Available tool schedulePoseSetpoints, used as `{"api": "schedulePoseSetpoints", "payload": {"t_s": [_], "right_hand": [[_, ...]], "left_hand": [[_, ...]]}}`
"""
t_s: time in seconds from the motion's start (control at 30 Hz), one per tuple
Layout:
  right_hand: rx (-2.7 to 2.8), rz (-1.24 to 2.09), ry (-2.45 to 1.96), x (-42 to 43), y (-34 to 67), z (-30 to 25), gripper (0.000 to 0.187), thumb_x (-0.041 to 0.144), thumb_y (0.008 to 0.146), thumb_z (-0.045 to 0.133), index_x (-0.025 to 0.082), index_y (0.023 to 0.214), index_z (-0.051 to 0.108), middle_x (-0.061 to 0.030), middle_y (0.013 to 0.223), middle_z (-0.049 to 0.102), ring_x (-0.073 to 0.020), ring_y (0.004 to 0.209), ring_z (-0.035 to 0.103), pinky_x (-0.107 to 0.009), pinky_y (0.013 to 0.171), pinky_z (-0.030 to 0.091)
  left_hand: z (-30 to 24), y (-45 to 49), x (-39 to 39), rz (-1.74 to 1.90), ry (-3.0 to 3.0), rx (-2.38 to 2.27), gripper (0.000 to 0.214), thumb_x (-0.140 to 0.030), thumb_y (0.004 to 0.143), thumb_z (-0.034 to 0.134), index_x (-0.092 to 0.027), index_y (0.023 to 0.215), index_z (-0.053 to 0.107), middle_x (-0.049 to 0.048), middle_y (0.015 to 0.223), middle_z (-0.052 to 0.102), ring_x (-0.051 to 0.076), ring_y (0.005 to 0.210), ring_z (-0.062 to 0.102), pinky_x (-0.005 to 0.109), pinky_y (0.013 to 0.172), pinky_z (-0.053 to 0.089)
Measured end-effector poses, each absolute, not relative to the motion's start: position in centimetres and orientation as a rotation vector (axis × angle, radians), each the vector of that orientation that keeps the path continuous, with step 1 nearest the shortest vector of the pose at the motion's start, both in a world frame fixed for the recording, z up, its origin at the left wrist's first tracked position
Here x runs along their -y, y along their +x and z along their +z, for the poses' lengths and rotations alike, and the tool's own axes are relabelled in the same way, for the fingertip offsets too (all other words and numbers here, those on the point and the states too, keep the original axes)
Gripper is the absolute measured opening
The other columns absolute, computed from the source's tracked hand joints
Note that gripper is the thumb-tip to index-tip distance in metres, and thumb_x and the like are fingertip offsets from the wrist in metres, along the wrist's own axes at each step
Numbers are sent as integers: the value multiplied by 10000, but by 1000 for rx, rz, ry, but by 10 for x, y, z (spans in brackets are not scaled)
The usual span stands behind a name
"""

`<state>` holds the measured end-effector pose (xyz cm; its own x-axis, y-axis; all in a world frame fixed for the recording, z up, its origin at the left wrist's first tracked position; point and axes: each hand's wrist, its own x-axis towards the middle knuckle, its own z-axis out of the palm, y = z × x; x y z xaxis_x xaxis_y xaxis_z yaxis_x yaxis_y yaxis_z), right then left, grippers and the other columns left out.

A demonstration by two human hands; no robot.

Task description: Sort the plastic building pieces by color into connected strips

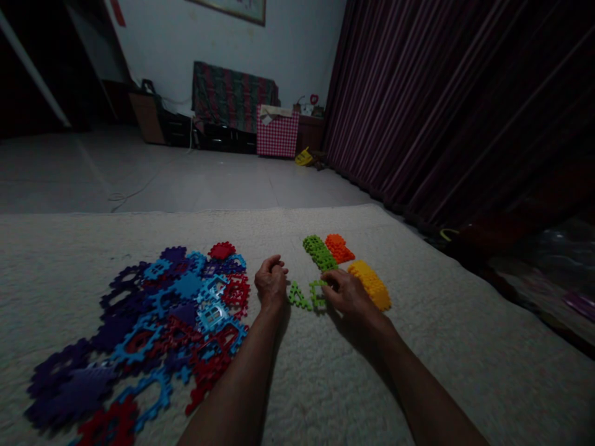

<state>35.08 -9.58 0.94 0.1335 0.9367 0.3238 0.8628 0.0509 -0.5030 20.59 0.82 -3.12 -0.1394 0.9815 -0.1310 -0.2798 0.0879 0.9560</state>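
My left hand [271, 282] rests on the cream rug [418, 347] with its fingers curled in; nothing shows inside them. Just right of it lie two loose green puzzle pieces [305, 296]. My right hand [346, 292] lies over the right one, fingertips touching it. Beyond the hands sit a green stack [320, 252], an orange stack [339, 248] and a yellow stack [370, 284] of sorted pieces. The yellow stack is right beside my right hand.
A big heap of blue, purple and red interlocking pieces [158, 322] spreads over the rug at the left. A dark striped curtain [441, 111] runs along the right. Grey floor, a checked box [277, 133] and furniture stand at the far wall.
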Motion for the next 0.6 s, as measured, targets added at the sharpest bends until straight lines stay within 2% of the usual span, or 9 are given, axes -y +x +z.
{"api": "schedulePoseSetpoints", "payload": {"t_s": [0.13,0.33,0.5,0.6], "right_hand": [[1695,53,-1998,98,361,7,227,177,787,563,178,986,673,-98,954,676,-207,857,617,-312,765,463],[1666,6,-2124,104,340,5,367,405,765,675,182,1054,641,-127,1009,663,-264,913,625,-348,777,470],[1763,-76,-2122,107,331,-1,270,353,737,680,200,954,629,-116,977,636,-271,913,617,-356,771,477],[1715,-126,-2110,103,335,-2,308,340,731,680,192,997,637,-117,968,637,-264,895,614,-358,775,484]], "left_hand": [[-32,206,-8,1361,828,-1150,360,-200,660,529,-178,977,699,53,857,681,117,622,645,180,478,452],[-30,206,-6,1359,848,-1157,341,-191,658,530,-173,953,699,50,848,676,113,617,640,179,479,451],[-33,207,-8,1352,830,-1149,348,-196,662,527,-187,968,694,47,866,673,119,621,641,190,468,462],[-34,207,-9,1356,838,-1155,348,-192,659,525,-184,962,696,49,864,673,117,614,637,184,458,450]]}}
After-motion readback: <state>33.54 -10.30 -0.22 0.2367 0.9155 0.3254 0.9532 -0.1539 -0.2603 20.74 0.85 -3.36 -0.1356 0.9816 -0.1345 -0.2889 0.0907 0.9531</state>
